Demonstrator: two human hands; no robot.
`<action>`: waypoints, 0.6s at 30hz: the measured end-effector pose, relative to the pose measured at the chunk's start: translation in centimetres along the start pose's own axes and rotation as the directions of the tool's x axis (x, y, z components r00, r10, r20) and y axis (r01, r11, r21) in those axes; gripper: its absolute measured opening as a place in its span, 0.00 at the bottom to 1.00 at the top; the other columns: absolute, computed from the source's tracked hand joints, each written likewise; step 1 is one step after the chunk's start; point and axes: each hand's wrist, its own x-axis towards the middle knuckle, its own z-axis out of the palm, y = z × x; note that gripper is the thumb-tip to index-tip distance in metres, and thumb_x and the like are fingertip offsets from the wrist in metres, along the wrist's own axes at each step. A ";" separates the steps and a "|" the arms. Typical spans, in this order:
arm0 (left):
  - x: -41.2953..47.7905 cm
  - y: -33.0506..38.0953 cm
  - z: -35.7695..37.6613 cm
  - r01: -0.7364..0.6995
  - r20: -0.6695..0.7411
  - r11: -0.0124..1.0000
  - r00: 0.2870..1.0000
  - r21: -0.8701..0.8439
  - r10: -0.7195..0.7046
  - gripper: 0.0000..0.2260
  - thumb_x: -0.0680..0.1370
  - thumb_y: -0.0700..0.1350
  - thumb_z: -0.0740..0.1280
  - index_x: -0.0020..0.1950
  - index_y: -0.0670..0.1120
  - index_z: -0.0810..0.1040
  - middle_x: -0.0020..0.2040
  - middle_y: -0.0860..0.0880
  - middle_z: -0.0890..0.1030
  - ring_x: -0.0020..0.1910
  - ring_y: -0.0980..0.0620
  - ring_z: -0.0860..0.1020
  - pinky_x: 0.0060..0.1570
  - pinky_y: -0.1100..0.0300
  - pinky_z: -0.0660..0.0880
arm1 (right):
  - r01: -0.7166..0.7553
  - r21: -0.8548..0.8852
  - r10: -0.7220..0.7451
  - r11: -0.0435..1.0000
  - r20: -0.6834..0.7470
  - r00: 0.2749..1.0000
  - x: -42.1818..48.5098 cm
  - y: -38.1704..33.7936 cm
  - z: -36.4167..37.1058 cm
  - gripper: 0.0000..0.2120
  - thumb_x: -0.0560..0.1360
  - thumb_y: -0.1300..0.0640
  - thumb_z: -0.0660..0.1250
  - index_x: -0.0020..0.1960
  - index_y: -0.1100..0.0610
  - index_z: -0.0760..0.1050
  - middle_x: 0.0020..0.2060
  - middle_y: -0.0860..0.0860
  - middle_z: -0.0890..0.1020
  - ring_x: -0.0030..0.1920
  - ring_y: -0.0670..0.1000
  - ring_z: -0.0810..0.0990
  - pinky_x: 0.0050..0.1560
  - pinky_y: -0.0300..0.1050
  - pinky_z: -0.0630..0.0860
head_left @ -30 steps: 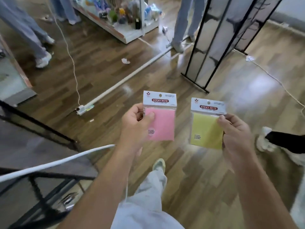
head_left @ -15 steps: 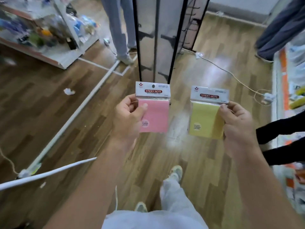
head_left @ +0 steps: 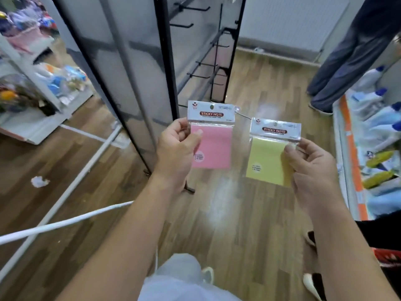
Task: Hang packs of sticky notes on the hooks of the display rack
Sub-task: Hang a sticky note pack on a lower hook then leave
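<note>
My left hand grips a pink sticky note pack by its left edge, thumb across the front. My right hand pinches a yellow sticky note pack by its right edge. Both packs have a white header card with a hang hole and face me upright, held side by side at chest height. The black display rack stands just ahead, its panel edge-on behind the pink pack. Several bare black hooks stick out of its right face. Neither pack touches a hook.
A goods shelf is at the left and another shelf with bottles runs along the right. A person's legs stand at the far right. A white cable crosses low left. Crumpled paper lies on the wooden floor.
My view has swung and closed in on the rack, which now fills the upper middle with its hooks visible. Both hands keep the same hold on the packs.
</note>
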 end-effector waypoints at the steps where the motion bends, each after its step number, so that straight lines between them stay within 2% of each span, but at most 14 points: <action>1: 1.9 0.0 1.2 0.001 0.005 1.000 1.000 0.003 -0.001 0.09 0.79 0.32 0.63 0.52 0.45 0.77 0.44 0.49 0.85 0.39 0.54 0.82 0.36 0.60 0.80 | 0.001 0.004 -0.001 1.000 0.013 1.000 2.3 -0.5 -0.1 0.10 0.79 0.65 0.64 0.49 0.52 0.78 0.39 0.45 0.85 0.43 0.48 0.80 0.54 0.54 0.75; 3: 5.9 0.0 3.6 -0.002 0.010 1.000 1.000 0.010 0.002 0.09 0.79 0.33 0.63 0.52 0.45 0.77 0.45 0.49 0.85 0.40 0.54 0.82 0.36 0.60 0.80 | 0.007 0.003 -0.007 1.000 0.043 0.999 7.0 -1.4 -0.2 0.12 0.78 0.68 0.63 0.48 0.52 0.79 0.40 0.46 0.85 0.44 0.49 0.80 0.53 0.51 0.76; 6: 12.2 -0.1 7.0 -0.011 0.008 1.000 1.000 0.017 0.011 0.08 0.79 0.34 0.64 0.54 0.46 0.77 0.47 0.48 0.85 0.42 0.53 0.83 0.37 0.60 0.80 | 0.013 0.001 -0.013 1.000 0.079 0.997 14.7 -2.1 0.4 0.14 0.79 0.69 0.60 0.49 0.53 0.79 0.41 0.46 0.86 0.41 0.44 0.83 0.45 0.41 0.80; 11: 24.4 0.2 12.3 -0.054 -0.019 0.998 0.998 0.014 0.054 0.08 0.80 0.36 0.64 0.54 0.48 0.77 0.49 0.49 0.86 0.46 0.50 0.84 0.40 0.56 0.81 | 0.041 -0.005 -0.040 0.999 0.112 0.993 28.4 -3.9 2.8 0.13 0.80 0.68 0.60 0.55 0.54 0.78 0.46 0.49 0.86 0.43 0.47 0.84 0.45 0.43 0.81; 13: 29.5 0.9 14.8 -0.050 -0.023 0.999 0.999 -0.009 0.050 0.08 0.80 0.36 0.64 0.54 0.48 0.77 0.49 0.49 0.86 0.45 0.50 0.84 0.39 0.56 0.81 | 0.050 0.003 -0.050 0.999 0.125 0.991 33.7 -5.3 3.6 0.13 0.80 0.68 0.60 0.57 0.55 0.78 0.48 0.51 0.86 0.46 0.49 0.84 0.49 0.49 0.80; 15: 34.0 1.7 17.5 -0.056 -0.010 0.998 0.998 -0.012 0.056 0.08 0.80 0.36 0.65 0.56 0.47 0.77 0.49 0.49 0.86 0.45 0.51 0.84 0.38 0.58 0.81 | 0.057 0.034 -0.061 0.998 0.140 0.988 38.7 -6.9 4.2 0.14 0.80 0.68 0.60 0.59 0.55 0.78 0.50 0.54 0.85 0.50 0.56 0.83 0.58 0.61 0.77; 17: 38.1 2.6 20.1 -0.067 -0.004 0.998 0.998 -0.010 0.067 0.09 0.79 0.36 0.64 0.56 0.47 0.77 0.48 0.49 0.86 0.44 0.51 0.84 0.36 0.59 0.80 | 0.055 0.065 -0.063 0.996 0.137 0.988 43.3 -8.3 4.4 0.16 0.80 0.68 0.59 0.62 0.54 0.77 0.51 0.55 0.85 0.54 0.61 0.82 0.58 0.71 0.73; 18: 40.0 3.0 21.3 -0.081 -0.005 0.997 0.997 -0.006 0.081 0.09 0.79 0.35 0.64 0.56 0.47 0.77 0.48 0.50 0.86 0.43 0.52 0.84 0.35 0.59 0.80 | 0.051 0.081 -0.061 0.995 0.134 0.989 45.5 -8.9 4.5 0.17 0.80 0.68 0.59 0.64 0.53 0.75 0.51 0.54 0.85 0.55 0.62 0.81 0.57 0.73 0.73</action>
